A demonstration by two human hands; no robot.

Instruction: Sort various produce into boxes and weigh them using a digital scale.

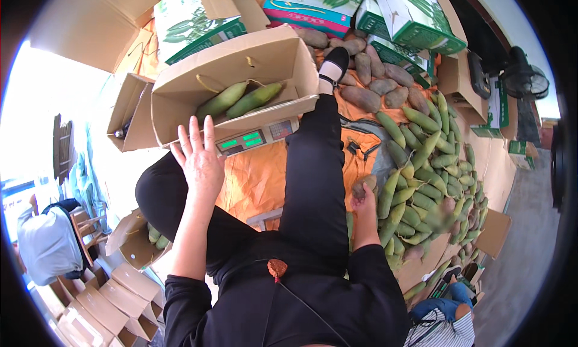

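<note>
Left hand (203,166): spread wide, back uppermost, nothing in grasp; placed at the near-left corner of an open brown carton (180,93), contact with the near wall impossible to tell. Right hand (363,207): closed around one brown root (365,185), beside the left margin of a large heap of green radishes (428,184); well apart from the carton, across a black-trousered leg (315,172).

Carton contents: at least two long green radishes (256,99), between left and right ends, partly screened by the near wall. Below that wall: digital scale (241,141), green displays lit, apparently bearing the carton.

By the right edge of the orange sheet (253,181): the heap. Toward its far edge: pile of brown roots (361,99), near printed gift boxes (403,16).

Step in hand, as judged: picking out produce, carton part-filled. Next move, as judged: if carton-bound, calls for lifting the root clear of the leg, then lowering inside the rim, left hand steadying.
</note>
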